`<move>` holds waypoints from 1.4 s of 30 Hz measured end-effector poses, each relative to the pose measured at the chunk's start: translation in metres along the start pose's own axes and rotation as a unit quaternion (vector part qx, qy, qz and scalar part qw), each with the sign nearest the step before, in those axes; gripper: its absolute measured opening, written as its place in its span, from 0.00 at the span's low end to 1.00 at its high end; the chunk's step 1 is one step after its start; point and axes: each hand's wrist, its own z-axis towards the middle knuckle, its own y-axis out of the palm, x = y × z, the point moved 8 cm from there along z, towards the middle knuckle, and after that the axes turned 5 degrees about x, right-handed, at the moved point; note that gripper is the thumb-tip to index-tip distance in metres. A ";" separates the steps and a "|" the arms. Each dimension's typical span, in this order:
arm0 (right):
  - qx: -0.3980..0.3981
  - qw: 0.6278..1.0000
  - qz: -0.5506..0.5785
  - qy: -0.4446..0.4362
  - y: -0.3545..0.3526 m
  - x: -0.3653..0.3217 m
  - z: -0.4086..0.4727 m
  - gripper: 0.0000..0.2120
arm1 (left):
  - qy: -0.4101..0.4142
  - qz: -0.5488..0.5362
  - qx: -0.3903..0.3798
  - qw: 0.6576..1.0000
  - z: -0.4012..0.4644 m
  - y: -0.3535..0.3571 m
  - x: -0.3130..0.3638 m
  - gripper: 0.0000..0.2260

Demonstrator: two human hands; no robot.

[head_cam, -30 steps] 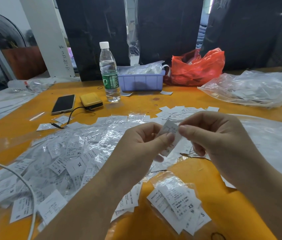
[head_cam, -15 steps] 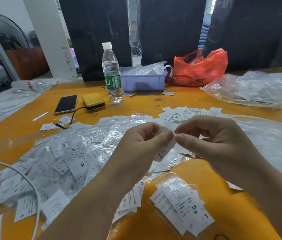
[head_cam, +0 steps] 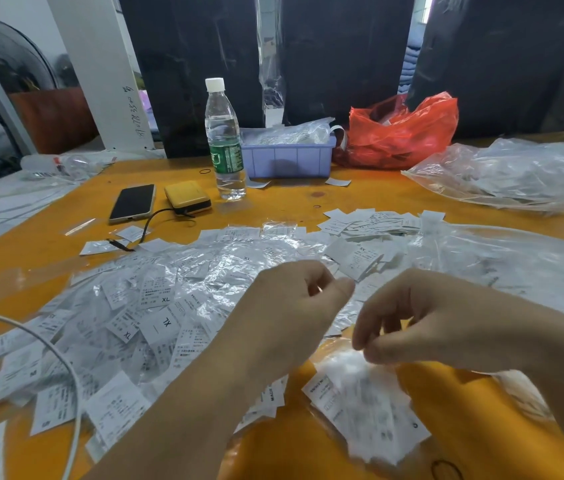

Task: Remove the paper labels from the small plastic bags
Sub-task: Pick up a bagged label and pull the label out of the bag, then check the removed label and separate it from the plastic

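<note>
My left hand hovers over the heap of small plastic bags, each with a white paper label inside. Its thumb pinches against the forefinger on what looks like a thin clear bag, barely visible. My right hand is lower and to the right, its fingertips pinching a blurred white paper label. Just below lies the stack of loose labels on the orange table.
More loose labels lie further back, with large clear bags at the right. Behind stand a water bottle, a blue bin, a red bag, a phone and a yellow power bank. A white cable crosses at the left.
The hands were together, both pinching one small bag. They have come apart: the right hand dropped toward the near label stack with the label, and the left stayed over the heap.
</note>
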 end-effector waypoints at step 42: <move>0.257 0.942 -0.204 0.069 -0.024 0.032 0.013 0.11 | 0.038 0.128 -0.054 0.990 0.003 0.016 -0.005 0.04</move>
